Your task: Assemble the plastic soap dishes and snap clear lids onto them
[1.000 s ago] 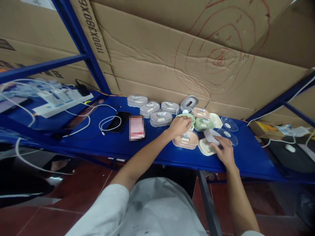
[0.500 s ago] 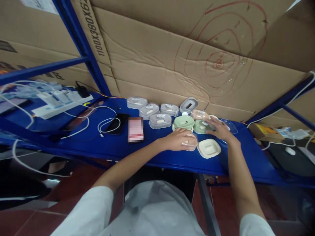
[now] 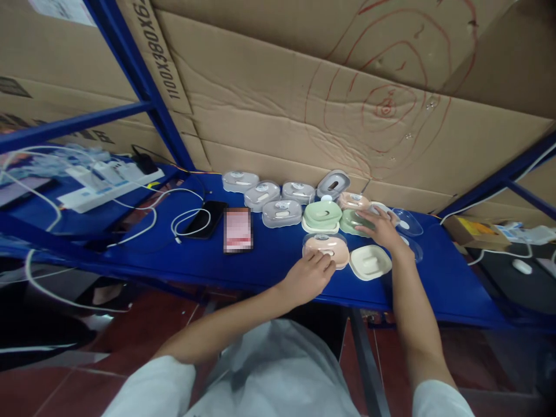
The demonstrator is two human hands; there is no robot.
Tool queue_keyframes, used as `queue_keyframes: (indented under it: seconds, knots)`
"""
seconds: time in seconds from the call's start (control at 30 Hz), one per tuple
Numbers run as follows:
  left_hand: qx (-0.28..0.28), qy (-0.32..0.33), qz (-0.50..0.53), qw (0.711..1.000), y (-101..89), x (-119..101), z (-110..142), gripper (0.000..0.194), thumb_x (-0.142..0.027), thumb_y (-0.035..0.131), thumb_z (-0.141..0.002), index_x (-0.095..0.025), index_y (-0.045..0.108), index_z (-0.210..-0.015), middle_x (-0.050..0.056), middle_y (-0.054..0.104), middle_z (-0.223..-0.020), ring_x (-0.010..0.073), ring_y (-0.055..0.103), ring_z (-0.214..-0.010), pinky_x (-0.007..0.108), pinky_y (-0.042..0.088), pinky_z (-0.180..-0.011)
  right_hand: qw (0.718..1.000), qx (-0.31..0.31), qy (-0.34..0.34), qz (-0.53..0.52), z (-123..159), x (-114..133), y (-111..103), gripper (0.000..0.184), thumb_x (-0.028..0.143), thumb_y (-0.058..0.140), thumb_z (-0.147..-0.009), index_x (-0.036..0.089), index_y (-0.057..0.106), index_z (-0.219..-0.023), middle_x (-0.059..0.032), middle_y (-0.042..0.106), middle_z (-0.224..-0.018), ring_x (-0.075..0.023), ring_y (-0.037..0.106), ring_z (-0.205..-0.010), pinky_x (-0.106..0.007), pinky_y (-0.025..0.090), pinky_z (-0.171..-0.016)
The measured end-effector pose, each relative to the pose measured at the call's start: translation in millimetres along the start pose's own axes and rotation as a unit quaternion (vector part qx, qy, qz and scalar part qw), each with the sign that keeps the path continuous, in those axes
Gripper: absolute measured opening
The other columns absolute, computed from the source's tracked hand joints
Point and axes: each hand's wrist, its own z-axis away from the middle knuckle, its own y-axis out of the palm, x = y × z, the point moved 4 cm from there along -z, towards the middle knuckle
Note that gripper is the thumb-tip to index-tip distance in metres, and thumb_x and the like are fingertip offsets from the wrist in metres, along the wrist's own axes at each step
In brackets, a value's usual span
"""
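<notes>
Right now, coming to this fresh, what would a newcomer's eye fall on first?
Probably the big red rings drawn on the cardboard behind the blue table. Next, the pastel and grey cases clustered on that table, where the left hand's fingers touch a peach case at the front and the right hand is beside a green case.

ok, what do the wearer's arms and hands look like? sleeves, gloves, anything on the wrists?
Left hand and right hand are bare: no gloves, watch or cables visible. Forearms uncovered. Left sleeve and right sleeve are short, pale grey-white, without visible markings.
</notes>
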Motion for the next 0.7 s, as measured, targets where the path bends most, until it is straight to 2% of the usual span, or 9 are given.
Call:
queue_keyframes:
  seconds: [0.13, 0.23, 0.3, 0.37, 0.47, 0.57, 0.7]
  knots:
    - [-0.025, -0.054, -0.011, 0.998, 13.4, -13.9, 13.6, 0.039, -0.019, 0.043, -0.11, -0.015, 0.061, -0.144, 0.015, 0.066, -0.144, 0.0293, 0.061, -0.135, 0.043, 0.04, -0.119, 0.999, -0.041, 0.016, -0.002, -1.8, 5.1, -7.1, 0.044, 0.057, 0.053, -0.103, 0.033, 0.076, -0.132, -0.0081, 0.074, -0.139, -0.0417, 0.047, -0.149, -0.071, 0.02, -0.123]
    - [-0.023, -0.094, 0.005, 0.995, 20.4, -11.3, 14.0, 0.04, -0.024, 0.045, -0.11, -0.017, 0.059, -0.147, 0.014, 0.069, -0.141, 0.0299, 0.064, -0.128, 0.046, 0.044, -0.114, 0.994, -0.109, 0.007, 0.017, -1.1, 20.3, -21.8, 0.042, 0.053, 0.052, -0.104, 0.031, 0.076, -0.13, -0.0076, 0.071, -0.144, -0.0407, 0.045, -0.151, -0.069, 0.019, -0.123]
    - [-0.019, -0.109, 0.016, 0.994, 22.0, -6.5, 11.6, 0.035, -0.026, 0.049, -0.11, -0.018, 0.064, -0.141, 0.015, 0.069, -0.141, 0.0309, 0.065, -0.124, 0.047, 0.046, -0.108, 0.991, -0.127, -0.009, 0.034, -0.6, 32.8, -31.2, 0.04, 0.052, 0.052, -0.104, 0.03, 0.078, -0.126, -0.0069, 0.072, -0.143, -0.0393, 0.049, -0.148, -0.066, 0.023, -0.123]
    - [-0.019, -0.113, 0.033, 0.993, 21.6, -1.3, 8.7, 0.028, -0.027, 0.053, -0.109, -0.019, 0.069, -0.13, 0.014, 0.07, -0.138, 0.0306, 0.066, -0.123, 0.047, 0.046, -0.105, 0.995, -0.075, -0.01, 0.058, -0.7, 43.1, -33.8, 0.038, 0.051, 0.053, -0.105, 0.029, 0.079, -0.12, -0.0067, 0.076, -0.135, -0.0359, 0.059, -0.137, -0.057, 0.036, -0.119]
    - [-0.035, -0.123, 0.07, 0.989, 18.8, 5.6, 5.8, 0.022, -0.028, 0.056, -0.109, -0.021, 0.071, -0.123, 0.011, 0.073, -0.131, 0.0271, 0.066, -0.122, 0.045, 0.045, -0.104, 0.994, 0.049, 0.017, 0.099, 3.0, 53.9, -27.4, 0.035, 0.051, 0.057, -0.104, 0.028, 0.081, -0.115, -0.009, 0.081, -0.118, -0.0314, 0.073, -0.111, -0.043, 0.054, -0.097]
    - [-0.064, -0.139, 0.093, 0.984, 17.0, 9.9, 5.4, 0.023, -0.029, 0.055, -0.11, -0.021, 0.069, -0.126, 0.009, 0.076, -0.126, 0.0239, 0.066, -0.12, 0.043, 0.043, -0.103, 0.985, 0.086, 0.052, 0.137, 10.9, 66.1, -20.8, 0.035, 0.05, 0.06, -0.103, 0.025, 0.081, -0.116, -0.0142, 0.082, -0.11, -0.0341, 0.076, -0.101, -0.041, 0.057, -0.084]
    - [-0.137, -0.133, 0.096, 0.977, 14.7, 10.2, 8.2, 0.024, -0.027, 0.055, -0.112, -0.021, 0.067, -0.131, 0.006, 0.076, -0.132, 0.0211, 0.066, -0.121, 0.042, 0.04, -0.104, 0.973, 0.118, 0.085, 0.179, 19.2, 84.0, -12.6, 0.035, 0.041, 0.059, -0.105, 0.019, 0.075, -0.126, -0.0191, 0.08, -0.11, -0.0359, 0.077, -0.102, -0.042, 0.057, -0.085]
